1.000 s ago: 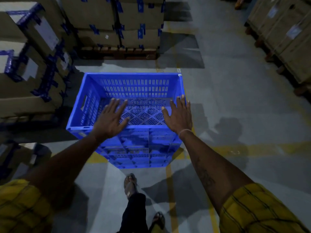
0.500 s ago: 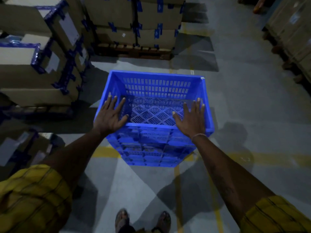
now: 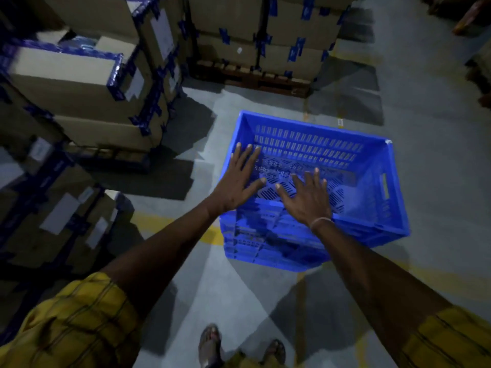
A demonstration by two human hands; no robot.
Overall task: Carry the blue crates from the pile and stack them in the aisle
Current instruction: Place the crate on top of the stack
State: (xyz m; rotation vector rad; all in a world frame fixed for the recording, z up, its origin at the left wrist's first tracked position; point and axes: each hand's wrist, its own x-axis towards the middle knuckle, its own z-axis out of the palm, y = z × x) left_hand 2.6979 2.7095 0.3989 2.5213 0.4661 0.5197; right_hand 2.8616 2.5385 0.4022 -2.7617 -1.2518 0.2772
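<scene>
Both hands are extended flat over the near rim of the top blue crate, fingers straight and spread wide, gripping nothing. Left hand lies over the near-left corner, fingertips reaching past the rim over the interior. Right hand lies beside it over the near rim, a thin band at the wrist. Whether the palms bear on the rim or hover just above it cannot be told.

Crate location: it sits on a stack of blue crates standing on the grey concrete floor, across a yellow floor line. The top crate sits askew to the stack beneath, its right end overhanging.

Construction: moulded plastic, rectangular, open-topped, with slotted walls, a perforated lattice base and a hand-slot in the right end wall.

Surroundings: stacked cardboard cartons sealed with blue tape and bearing white labels stand to the left, near the stack. More taped cartons rest on a wooden pallet beyond the crate, a strip of floor between. Further goods at the right edge are too dark to identify. Two sandalled feet stand on the floor short of the stack. Yellow checked sleeves cover the upper arms.
</scene>
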